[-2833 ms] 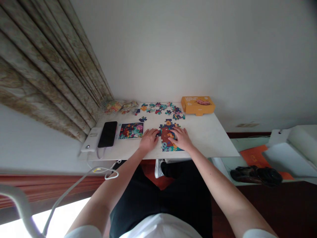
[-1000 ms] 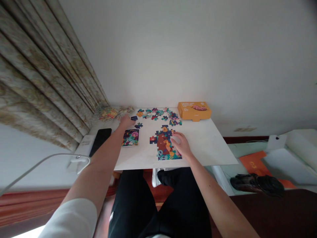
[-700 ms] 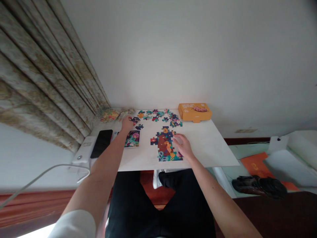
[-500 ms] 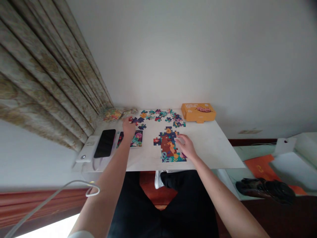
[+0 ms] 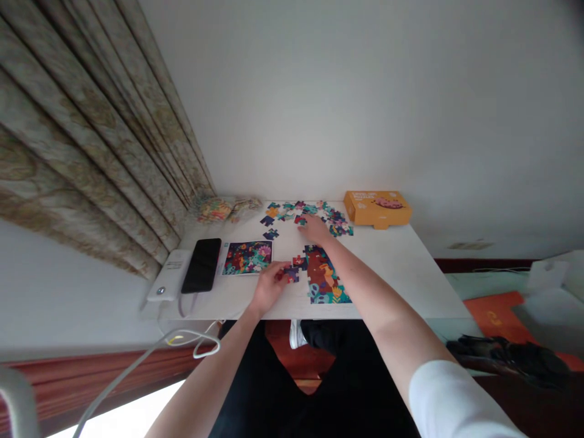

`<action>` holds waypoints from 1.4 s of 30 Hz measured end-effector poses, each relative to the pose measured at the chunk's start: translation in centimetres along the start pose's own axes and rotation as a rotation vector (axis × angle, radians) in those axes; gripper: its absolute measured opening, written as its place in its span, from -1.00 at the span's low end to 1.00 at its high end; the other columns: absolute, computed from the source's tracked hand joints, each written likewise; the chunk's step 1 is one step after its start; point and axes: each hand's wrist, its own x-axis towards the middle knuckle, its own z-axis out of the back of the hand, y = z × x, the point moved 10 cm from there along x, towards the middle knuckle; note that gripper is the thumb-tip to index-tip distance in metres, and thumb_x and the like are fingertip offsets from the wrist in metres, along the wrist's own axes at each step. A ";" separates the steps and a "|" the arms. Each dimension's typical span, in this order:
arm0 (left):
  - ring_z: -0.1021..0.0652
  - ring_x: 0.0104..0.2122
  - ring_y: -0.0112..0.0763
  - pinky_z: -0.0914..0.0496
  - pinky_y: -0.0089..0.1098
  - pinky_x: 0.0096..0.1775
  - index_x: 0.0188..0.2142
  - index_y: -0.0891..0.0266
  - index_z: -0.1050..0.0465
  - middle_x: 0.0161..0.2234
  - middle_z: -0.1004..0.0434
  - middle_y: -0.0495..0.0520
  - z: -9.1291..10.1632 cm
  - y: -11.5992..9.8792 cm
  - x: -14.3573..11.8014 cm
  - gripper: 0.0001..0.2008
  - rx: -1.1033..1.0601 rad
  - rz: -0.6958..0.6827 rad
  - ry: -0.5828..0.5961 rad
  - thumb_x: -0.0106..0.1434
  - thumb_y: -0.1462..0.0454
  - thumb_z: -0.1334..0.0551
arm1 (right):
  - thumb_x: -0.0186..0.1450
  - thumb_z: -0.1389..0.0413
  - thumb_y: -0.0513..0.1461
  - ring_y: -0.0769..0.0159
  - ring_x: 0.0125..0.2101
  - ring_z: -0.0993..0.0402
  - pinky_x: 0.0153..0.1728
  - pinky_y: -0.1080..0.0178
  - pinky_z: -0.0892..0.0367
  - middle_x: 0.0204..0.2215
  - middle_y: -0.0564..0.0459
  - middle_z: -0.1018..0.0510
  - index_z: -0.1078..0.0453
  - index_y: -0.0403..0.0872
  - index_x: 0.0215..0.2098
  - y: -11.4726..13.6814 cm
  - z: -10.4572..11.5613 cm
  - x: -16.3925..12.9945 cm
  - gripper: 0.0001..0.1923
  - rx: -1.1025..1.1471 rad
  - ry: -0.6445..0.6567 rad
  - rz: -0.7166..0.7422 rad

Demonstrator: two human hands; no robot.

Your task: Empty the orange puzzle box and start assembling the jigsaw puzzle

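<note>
My left hand (image 5: 269, 285) pinches a dark purple and red puzzle piece (image 5: 292, 275) at the left side of the partly assembled jigsaw puzzle (image 5: 319, 272), which shows a brown bear. The held piece lies close below a red and dark piece (image 5: 299, 262) on the puzzle's left edge. My right hand (image 5: 316, 230) reaches over the puzzle to the loose pieces, its thumb and fingers apart around a red and teal puzzle piece (image 5: 300, 220). My right forearm hides the puzzle's upper right part. Left of my left hand lies the picture card (image 5: 247, 258).
Loose puzzle pieces (image 5: 286, 212) spread along the back of the white table (image 5: 387, 274). An orange puzzle box (image 5: 376, 210) stands at the back right. At the left are a black phone (image 5: 201, 266), a white box (image 5: 170, 275), a plastic bag (image 5: 216, 208) and a cable (image 5: 132, 359).
My left hand has come from the loose pieces down to the puzzle's left edge with a piece. My right hand has left the puzzle's right side and reached back to the loose pieces.
</note>
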 end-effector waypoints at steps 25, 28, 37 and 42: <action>-0.61 -0.31 -0.43 -0.56 -0.39 -0.21 -0.02 0.15 -0.57 -0.12 -0.63 0.06 -1.4 -1.2 0.3 -0.72 0.120 -0.135 0.069 0.33 0.44 -0.26 | 0.20 -0.28 0.00 0.25 -0.46 -0.46 -0.39 0.24 -0.35 -0.50 0.13 -0.52 -0.49 -0.05 0.00 -5.9 2.8 -12.9 -0.52 0.790 -0.337 -0.154; -0.60 -0.28 -0.42 -0.54 -0.39 -0.17 0.00 0.14 -0.57 -0.10 -0.62 0.07 -2.1 -1.7 0.2 -0.68 0.169 -0.166 0.112 0.33 0.46 -0.24 | 0.26 -0.22 0.06 0.25 -0.44 -0.47 -0.38 0.24 -0.36 -0.44 0.08 -0.56 -0.48 -0.05 0.05 -5.5 2.0 -16.9 -0.49 0.826 -0.343 -0.155; -0.62 -0.13 -0.36 -0.54 -0.33 -0.03 0.02 0.14 -0.54 -0.05 -0.60 0.09 -2.6 -2.0 -0.2 -0.71 0.216 -0.194 0.137 0.38 0.42 -0.19 | 0.34 -0.12 0.05 0.25 -0.41 -0.47 -0.29 0.21 -0.39 -0.42 0.06 -0.55 -0.50 -0.05 0.08 -4.3 1.3 -18.3 -0.52 0.648 -0.335 -0.124; -0.63 -0.04 -0.25 -0.51 -0.20 0.06 0.01 0.14 -0.55 -0.06 -0.64 0.12 -2.7 -2.0 -0.1 -0.75 0.275 -0.193 0.130 0.39 0.38 -0.22 | 0.34 -0.12 0.06 0.25 -0.40 -0.45 -0.29 0.22 -0.40 -0.42 0.07 -0.51 -0.48 -0.03 0.08 -4.8 1.6 -18.6 -0.52 0.666 -0.351 -0.125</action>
